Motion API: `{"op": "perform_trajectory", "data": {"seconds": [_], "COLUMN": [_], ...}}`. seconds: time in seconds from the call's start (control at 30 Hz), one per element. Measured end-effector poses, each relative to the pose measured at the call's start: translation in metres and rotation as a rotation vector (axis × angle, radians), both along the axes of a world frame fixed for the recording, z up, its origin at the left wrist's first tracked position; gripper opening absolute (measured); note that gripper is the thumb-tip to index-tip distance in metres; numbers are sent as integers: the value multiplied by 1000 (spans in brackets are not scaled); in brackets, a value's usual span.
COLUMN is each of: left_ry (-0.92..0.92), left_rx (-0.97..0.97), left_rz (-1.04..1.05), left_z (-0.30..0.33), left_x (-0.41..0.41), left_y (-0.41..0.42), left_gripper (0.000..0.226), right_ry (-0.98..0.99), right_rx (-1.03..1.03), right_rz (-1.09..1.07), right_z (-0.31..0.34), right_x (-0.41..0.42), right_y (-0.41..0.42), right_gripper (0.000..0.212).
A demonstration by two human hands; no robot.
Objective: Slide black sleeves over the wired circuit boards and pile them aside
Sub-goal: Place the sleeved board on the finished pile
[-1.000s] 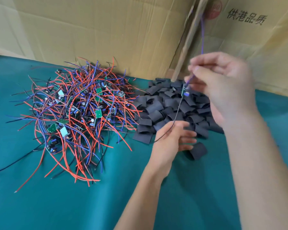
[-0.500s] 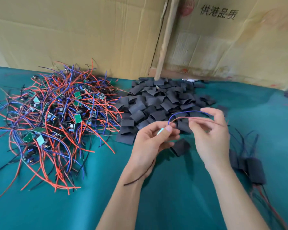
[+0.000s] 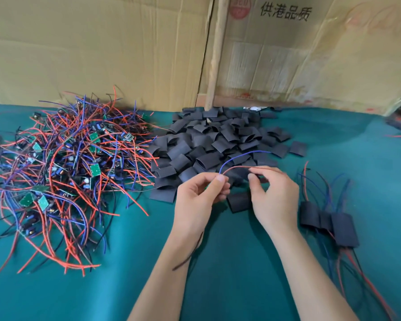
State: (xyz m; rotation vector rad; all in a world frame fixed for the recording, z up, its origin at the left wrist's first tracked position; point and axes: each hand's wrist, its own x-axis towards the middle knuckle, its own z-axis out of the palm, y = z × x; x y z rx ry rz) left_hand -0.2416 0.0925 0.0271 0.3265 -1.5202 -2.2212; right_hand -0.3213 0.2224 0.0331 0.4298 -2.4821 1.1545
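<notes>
Since a second ago, when the right hand (image 3: 273, 195) dangled the board up high by its wires, we've brought both hands down low over the teal cloth (image 3: 229, 262) and the wires now arch between them. Left hand (image 3: 199, 198) pinches the wired circuit board, mostly hidden in the curled fingers, black lead trailing past the wrist; right thumb and forefinger pinch the red wire (image 3: 239, 167), blue wire (image 3: 241, 155) looping free. We read this as lining up for sleeving. A loose black sleeve (image 3: 239, 202), matte, flattened tube, lies just under the hands. Sleeve pile (image 3: 218, 144) behind, tangled board pile (image 3: 63, 172) left, finished sleeved boards (image 3: 343, 228) right.
</notes>
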Motion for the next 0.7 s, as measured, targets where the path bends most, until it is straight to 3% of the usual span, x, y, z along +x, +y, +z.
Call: {"op": "perform_trajectory", "data": {"seconds": [0.2,0.4,0.7], "left_ry": [4,16,16], "left_rx": [5,15,-76], "left_rz": [-15,5,-14], "left_z": [-2,-4,-3], "left_x": [-3,-2,1], "left_y": [1,-2,-1], "left_gripper": [15,15,10], "right_ry": [-77,-194,-379], "right_rx": [-325,-335,-509], "right_rz": [4,238,298], "right_z": [11,13,18], "right_x": [18,39,32], "right_y": [2,-17,-8], "right_gripper": [15,11,18]}}
